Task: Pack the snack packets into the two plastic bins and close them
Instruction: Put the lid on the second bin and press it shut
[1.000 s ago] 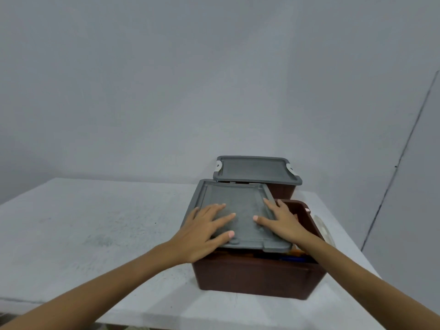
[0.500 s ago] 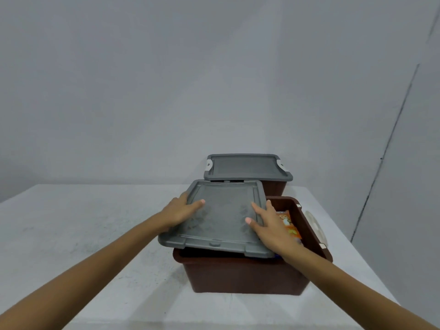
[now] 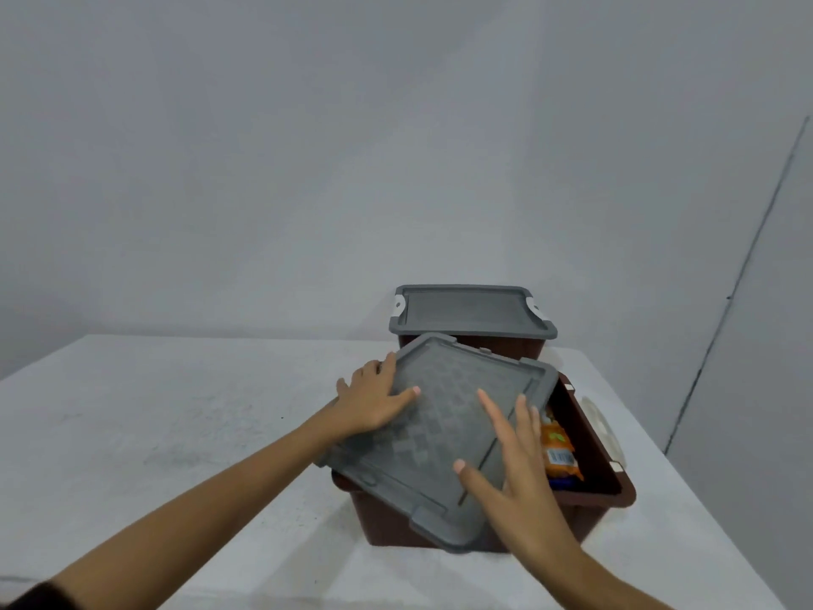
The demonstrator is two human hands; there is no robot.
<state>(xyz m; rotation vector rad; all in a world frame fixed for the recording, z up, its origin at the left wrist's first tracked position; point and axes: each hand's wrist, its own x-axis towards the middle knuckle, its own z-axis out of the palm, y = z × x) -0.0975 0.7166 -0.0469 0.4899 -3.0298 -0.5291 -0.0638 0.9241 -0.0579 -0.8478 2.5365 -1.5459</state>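
a pale, scuffed table (image 3: 176,433) fills a corner of bare grey walls (image 3: 308,169). at its right, the far bin (image 3: 473,343) is lidded and the near bin (image 3: 607,499) shows snack packets (image 3: 558,451). the gray lid (image 3: 440,433), squarer a moment ago, now lies skewed across the near bin. the left hand (image 3: 374,402) grips its left edge, thumb on top, while the right hand (image 3: 514,460) presses flat, fingers spread.

A lid (image 3: 440,438) lies askew on the near bin (image 3: 589,517), before the far bin (image 3: 514,348).
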